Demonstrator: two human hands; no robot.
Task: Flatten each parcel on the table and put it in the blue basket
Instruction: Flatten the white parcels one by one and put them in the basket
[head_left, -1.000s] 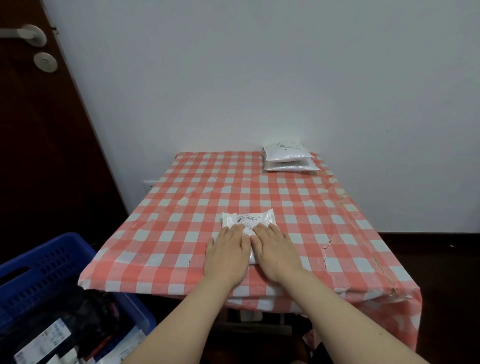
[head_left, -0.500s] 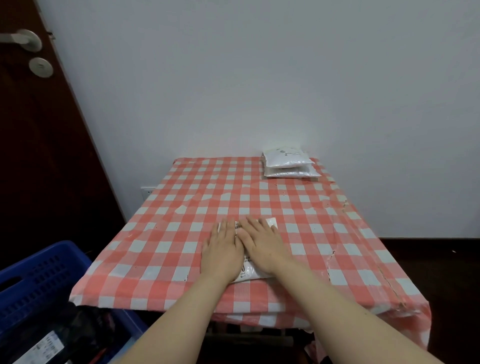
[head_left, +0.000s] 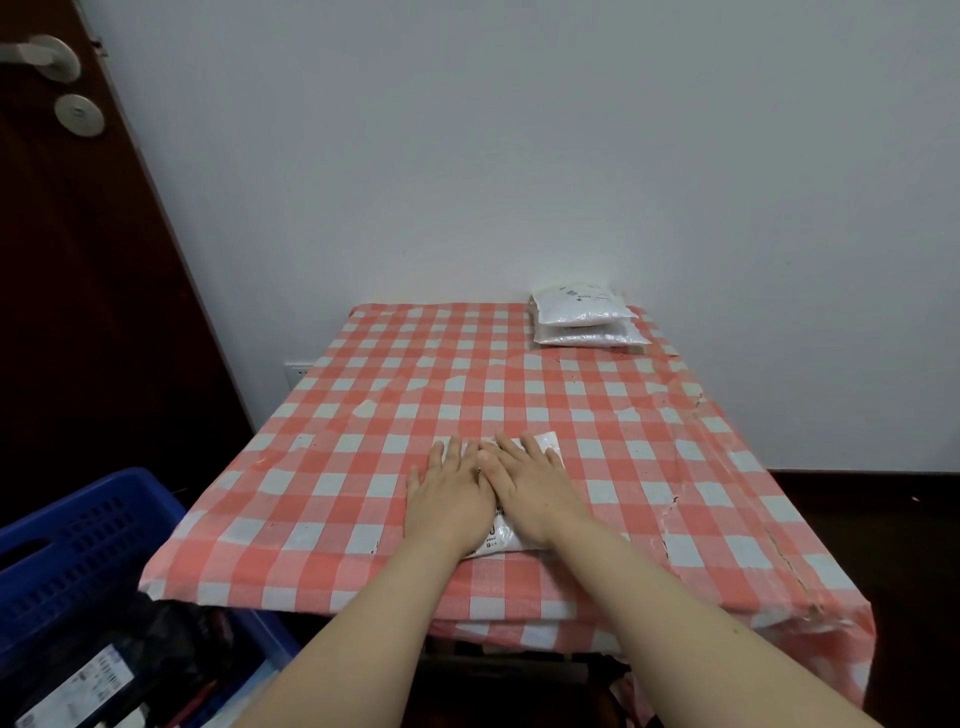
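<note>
Head view, my remote log.

- Both hands lie palm down on one white parcel (head_left: 501, 540), front-middle of the desk (head_left: 337, 467).
- Left hand (head_left: 449, 499): grip slack, fingers straight, pressing the parcel's left part, clasping nothing.
- Right hand (head_left: 530, 488): the same on the right part. The two hands touch side by side.
- Edges: the parcel's far right corner shows past the right fingertips, and its near edge shows between the wrists, a little back from the desk's front edge.
- Room: checked cloth shows on both sides of the hands and beyond them, up to a stack of two white parcels (head_left: 584, 317) at the far right corner by the wall. The cloth is cracked along the right edge.
- Blue basket (head_left: 78, 499): on the floor just off the front left corner, lower than the desk top, with dark items and labelled packets inside.
</note>
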